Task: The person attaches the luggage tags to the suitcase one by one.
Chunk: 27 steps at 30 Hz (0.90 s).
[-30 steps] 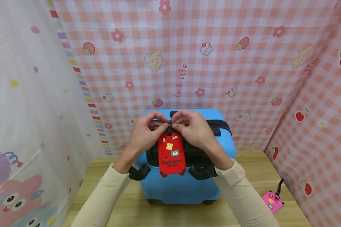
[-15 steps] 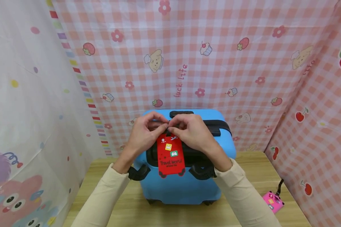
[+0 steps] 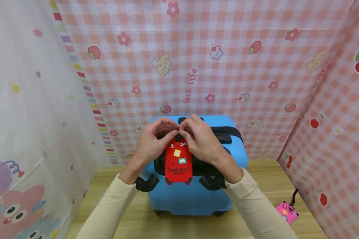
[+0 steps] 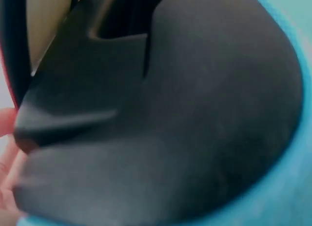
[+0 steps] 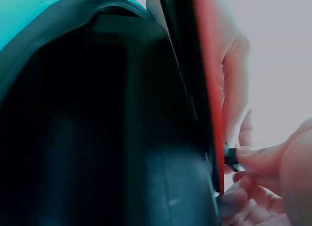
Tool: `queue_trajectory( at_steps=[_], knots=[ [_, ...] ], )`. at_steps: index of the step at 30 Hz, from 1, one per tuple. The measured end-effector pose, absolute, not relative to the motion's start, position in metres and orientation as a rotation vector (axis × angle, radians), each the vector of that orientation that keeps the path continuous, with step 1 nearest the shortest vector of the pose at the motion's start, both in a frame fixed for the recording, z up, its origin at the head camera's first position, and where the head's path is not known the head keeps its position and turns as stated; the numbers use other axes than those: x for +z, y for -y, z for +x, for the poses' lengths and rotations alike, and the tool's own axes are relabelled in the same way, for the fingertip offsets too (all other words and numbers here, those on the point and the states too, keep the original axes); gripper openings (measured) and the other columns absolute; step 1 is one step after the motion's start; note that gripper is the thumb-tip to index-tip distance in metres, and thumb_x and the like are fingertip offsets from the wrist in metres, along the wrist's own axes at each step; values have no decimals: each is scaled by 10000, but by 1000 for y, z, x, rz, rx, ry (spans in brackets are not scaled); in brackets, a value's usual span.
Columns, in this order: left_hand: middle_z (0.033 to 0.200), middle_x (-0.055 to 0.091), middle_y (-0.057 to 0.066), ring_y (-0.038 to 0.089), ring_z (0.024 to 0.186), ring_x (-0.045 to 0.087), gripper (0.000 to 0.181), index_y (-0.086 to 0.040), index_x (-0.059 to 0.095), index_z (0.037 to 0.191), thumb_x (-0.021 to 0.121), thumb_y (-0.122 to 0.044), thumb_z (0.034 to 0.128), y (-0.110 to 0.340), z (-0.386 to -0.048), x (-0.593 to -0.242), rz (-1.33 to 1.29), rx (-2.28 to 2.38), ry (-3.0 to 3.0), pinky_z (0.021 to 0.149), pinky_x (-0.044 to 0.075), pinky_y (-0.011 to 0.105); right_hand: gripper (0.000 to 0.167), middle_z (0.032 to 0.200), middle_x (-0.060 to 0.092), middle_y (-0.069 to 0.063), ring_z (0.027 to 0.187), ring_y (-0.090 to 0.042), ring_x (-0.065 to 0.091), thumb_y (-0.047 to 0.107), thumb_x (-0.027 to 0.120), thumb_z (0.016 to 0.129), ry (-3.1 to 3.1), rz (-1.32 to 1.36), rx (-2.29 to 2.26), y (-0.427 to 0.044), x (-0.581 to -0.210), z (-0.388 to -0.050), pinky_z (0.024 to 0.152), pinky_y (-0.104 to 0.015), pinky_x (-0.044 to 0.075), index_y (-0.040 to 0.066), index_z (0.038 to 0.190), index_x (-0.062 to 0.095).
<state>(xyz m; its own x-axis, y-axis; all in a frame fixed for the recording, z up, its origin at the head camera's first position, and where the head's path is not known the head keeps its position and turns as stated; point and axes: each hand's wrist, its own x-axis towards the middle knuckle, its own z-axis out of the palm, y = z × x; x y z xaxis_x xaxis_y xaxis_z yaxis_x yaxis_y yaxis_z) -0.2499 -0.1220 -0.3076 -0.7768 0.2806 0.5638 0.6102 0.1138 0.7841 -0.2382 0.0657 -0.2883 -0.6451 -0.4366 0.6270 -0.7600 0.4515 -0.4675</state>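
Pink checked curtain [image 3: 227, 76]: hangs close behind everything, printed with strawberries, cupcakes and "luck life".
Side cloths: a white cloth [image 3: 45, 109] with coloured dots on the left, a cherry-printed cloth [image 3: 335, 146] on the right.
Wooden tabletop [image 3: 131, 212]: carries all of it.
Pink tag [image 3: 288, 212]: lies at the right, well apart from both hands, its black loop [image 3: 294, 197] pointing up toward the cherry cloth.
Blue suitcase [image 3: 191, 199]: sits in the middle of the tabletop, with a black band [image 3: 224, 132] across its top and a black recessed panel [image 3: 203, 162] facing the person.
In the way: the hands cover the middle of the band; from the left wrist the panel fills most of the view.
Red tag [image 3: 178, 162]: hangs just below the fingertips, in front of the panel, its "Travel World" face outward.
Left hand [image 3: 154, 141]: thumb and fingertips pinch the short black strap [image 3: 178, 136] at the tag's top.
Right hand [image 3: 201, 139]: pinches the same strap from the other side, fingertips meeting the left ones.
Fastening: too small and covered to tell.
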Motion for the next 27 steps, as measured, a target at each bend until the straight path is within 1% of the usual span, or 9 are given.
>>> queue_trajectory(
  at_steps=[3,6,10,15,19,24,27],
  knots=[
    [1141,712,103,195,1020,697,296,-49,625,1182,701,-21,898,123,-249,-307,-934,-1695,2104,909,557,336,39,969,553,-107,800,-174,492,43,621,962,2262,992,1089,-67,-289,-238,663,-299,476,7,971,611],
    [1164,709,101,195,1028,700,329,-54,617,1214,702,-23,898,123,-248,-308,-971,-1640,2088,899,562,342,47,960,557,-104,771,-167,487,51,626,961,2241,998,1117,-67,-289,-238,642,-287,464,7,976,620],
    [1124,722,103,193,1003,710,295,-47,638,1185,705,-22,899,123,-248,-310,-967,-1582,2050,868,571,338,53,944,557,-97,746,-154,492,54,640,953,2208,1001,1134,-67,-291,-239,637,-277,468,6,976,634],
    [1048,743,120,194,947,728,238,-18,705,1118,721,-8,881,119,-248,-313,-989,-1469,1973,846,579,308,52,926,540,-100,743,-150,478,44,629,956,2169,1012,1110,-65,-294,-238,635,-279,457,-8,960,626],
    [1039,750,123,200,917,735,233,0,738,1111,726,-17,879,117,-249,-314,-975,-1369,1949,830,582,301,51,922,535,-106,748,-151,467,36,616,962,2144,1011,1088,-65,-295,-237,633,-279,441,-15,961,613],
    [1033,757,86,170,919,729,235,-44,754,1124,733,-74,891,117,-249,-313,-898,-1309,2031,808,585,293,60,922,538,-121,731,-158,464,26,613,961,2086,1008,1079,-67,-296,-237,625,-281,430,-31,979,605],
    [1029,757,85,175,930,721,241,-57,756,1130,730,-67,891,117,-249,-311,-905,-1267,2041,807,586,310,61,921,551,-127,736,-162,474,16,614,958,2071,1007,1080,-67,-298,-237,630,-284,439,-34,992,603]
  ],
)
